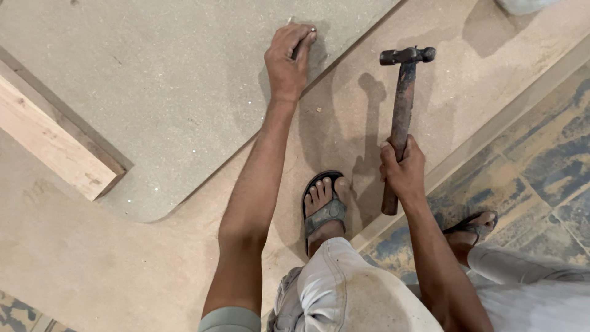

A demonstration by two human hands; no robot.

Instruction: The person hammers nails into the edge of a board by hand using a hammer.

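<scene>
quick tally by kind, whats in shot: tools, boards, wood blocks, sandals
Hammers: 1, the hammer gripped in the right hand
Nails: 1, a nail pinched by the left hand
Fibreboard sheets: 2, a grey sheet lying on a tan sheet
Wood blocks: 1, the wood block
Sandals: 2, left sandal and right sandal
Total: 7

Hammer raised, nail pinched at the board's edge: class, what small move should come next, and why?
Probably a light tap down onto the nail. The left hand pinches it against the grey board near its edge, while the right hand holds the hammer lifted, its head off to the right of the nail. A gentle first blow would likely seat it while sparing the fingers.
</scene>
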